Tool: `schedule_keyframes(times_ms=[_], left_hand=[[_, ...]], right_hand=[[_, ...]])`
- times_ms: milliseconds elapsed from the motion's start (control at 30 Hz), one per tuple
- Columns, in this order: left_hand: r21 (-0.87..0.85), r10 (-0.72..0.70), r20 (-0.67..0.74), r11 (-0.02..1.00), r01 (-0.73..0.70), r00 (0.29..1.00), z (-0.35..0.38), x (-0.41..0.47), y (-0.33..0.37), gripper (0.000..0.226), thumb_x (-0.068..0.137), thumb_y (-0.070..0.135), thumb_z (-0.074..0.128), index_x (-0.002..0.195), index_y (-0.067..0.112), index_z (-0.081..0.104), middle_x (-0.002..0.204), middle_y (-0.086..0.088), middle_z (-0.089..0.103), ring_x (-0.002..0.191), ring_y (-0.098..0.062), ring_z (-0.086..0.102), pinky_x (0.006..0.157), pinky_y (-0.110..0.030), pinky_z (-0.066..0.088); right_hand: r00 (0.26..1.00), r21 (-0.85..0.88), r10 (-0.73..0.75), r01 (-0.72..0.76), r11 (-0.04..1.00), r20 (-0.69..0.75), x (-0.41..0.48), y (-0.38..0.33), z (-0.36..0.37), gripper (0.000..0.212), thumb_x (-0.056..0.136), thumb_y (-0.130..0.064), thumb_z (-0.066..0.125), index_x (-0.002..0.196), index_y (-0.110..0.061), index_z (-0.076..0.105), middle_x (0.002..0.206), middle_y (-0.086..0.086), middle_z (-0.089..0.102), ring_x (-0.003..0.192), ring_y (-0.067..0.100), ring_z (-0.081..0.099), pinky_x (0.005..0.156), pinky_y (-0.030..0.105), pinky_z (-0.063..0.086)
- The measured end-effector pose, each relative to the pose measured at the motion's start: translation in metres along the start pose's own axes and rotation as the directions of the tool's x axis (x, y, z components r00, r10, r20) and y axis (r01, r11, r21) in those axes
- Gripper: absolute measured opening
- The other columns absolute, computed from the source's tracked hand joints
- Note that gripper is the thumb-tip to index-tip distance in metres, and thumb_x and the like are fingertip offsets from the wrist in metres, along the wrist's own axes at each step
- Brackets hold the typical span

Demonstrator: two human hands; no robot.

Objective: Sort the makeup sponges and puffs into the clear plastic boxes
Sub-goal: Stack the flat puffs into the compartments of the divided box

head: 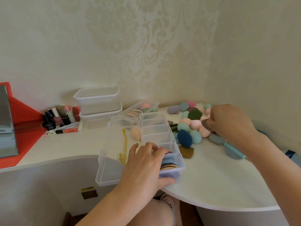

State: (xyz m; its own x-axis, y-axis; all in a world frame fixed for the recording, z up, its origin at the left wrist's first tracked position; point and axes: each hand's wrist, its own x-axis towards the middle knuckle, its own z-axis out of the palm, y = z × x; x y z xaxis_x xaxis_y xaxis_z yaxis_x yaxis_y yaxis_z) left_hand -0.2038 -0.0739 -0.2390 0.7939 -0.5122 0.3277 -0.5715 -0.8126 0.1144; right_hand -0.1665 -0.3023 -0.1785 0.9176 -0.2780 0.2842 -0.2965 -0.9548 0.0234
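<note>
A clear divided plastic box (156,128) lies open at the table's front edge. My left hand (146,162) rests on its nearest compartment, fingers on a stack of flat puffs (169,162) in blue, tan and purple. A peach sponge (135,133) sits in the box's left section. To the right lies a pile of sponges and puffs (190,128) in pink, teal, blue and green. My right hand (231,123) is over that pile, pinching a flat brown puff (205,124). A brown puff (186,151) lies loose beside the box.
Two stacked clear tubs (97,101) and another clear box with sponges (143,108) stand behind. Cosmetics bottles (61,116) and a red mirror stand (9,124) occupy the left. The white table (211,176) curves at its front edge; the wall corner is close behind the pile.
</note>
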Motion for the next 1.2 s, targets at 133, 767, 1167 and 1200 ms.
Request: schedule_keyframes(times_ms=[133,767,1167,1200], left_hand=[[-0.041,0.013,0.028,0.999,-0.012,1.0,0.0,0.001,0.0,0.064,0.082,0.059,0.054,0.137,0.038,0.029,0.134,0.013,0.033,0.123,-0.008,0.03,0.109,-0.024,0.017],[-0.241,-0.01,0.001,0.97,0.01,1.0,-0.002,-0.002,-0.003,0.061,0.078,0.051,0.065,0.133,0.038,0.04,0.13,0.021,0.045,0.116,0.004,0.028,0.1,-0.011,0.004],[-0.255,0.026,-0.044,0.966,-0.036,0.999,0.004,-0.003,-0.007,0.055,0.078,0.05,0.065,0.127,0.033,0.047,0.123,0.018,0.047,0.115,0.002,0.029,0.099,-0.003,-0.009],[-0.253,0.029,-0.05,0.967,-0.041,0.998,0.004,-0.003,-0.007,0.055,0.078,0.05,0.065,0.127,0.033,0.047,0.122,0.017,0.047,0.113,0.002,0.029,0.102,-0.005,-0.005]], right_hand=[[0.987,0.447,-0.094,0.143,0.883,-0.13,-0.016,-0.012,-0.012,0.009,0.086,-0.024,0.053,0.08,-0.02,0.059,0.074,-0.002,0.066,0.069,0.021,0.059,0.063,0.033,0.05],[0.874,0.501,-0.472,0.463,0.732,-0.118,-0.044,-0.057,-0.002,0.015,0.086,-0.023,0.063,0.1,-0.022,0.069,0.085,-0.009,0.066,0.081,0.007,0.058,0.061,0.004,0.036],[0.774,0.069,-0.633,0.63,0.773,0.027,-0.039,-0.077,0.004,0.023,0.091,-0.027,0.053,0.106,-0.028,0.07,0.102,0.0,0.063,0.083,0.016,0.041,0.054,0.026,0.029],[0.776,0.039,-0.63,0.629,0.777,0.041,-0.038,-0.081,0.004,0.023,0.09,-0.026,0.053,0.105,-0.027,0.071,0.099,0.002,0.065,0.081,0.017,0.043,0.051,0.024,0.025]])
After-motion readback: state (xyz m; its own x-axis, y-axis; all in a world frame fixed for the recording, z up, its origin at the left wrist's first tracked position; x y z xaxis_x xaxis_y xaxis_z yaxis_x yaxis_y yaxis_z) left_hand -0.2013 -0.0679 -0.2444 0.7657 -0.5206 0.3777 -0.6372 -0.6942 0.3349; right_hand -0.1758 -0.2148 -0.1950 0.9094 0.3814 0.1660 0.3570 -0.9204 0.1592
